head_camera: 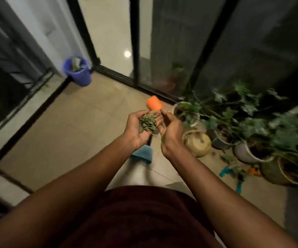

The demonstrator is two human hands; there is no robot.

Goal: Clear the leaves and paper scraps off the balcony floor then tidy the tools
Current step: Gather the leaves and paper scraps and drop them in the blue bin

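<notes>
A pile of dry green leaves (147, 122) lies in the cupped palm of my left hand (137, 127), whose fingers curl up around it. My right hand (169, 127) is held close against the left one, palm up and fingers loosely bent, its fingertips at the edge of the pile. Both hands are raised above the beige tiled balcony floor (76, 126). A blue waste bin (77, 71) with rubbish in it stands in the far corner by the sliding door. Below my hands on the floor is a teal brush head (142, 155) with a dark handle.
An orange container (154, 103) lies near the door track. A yellow watering can (198, 143) and several potted plants (248, 133) line the right side. Teal hand tools (229, 171) and an orange one (253, 171) lie by the pots. A dark railing runs along the left.
</notes>
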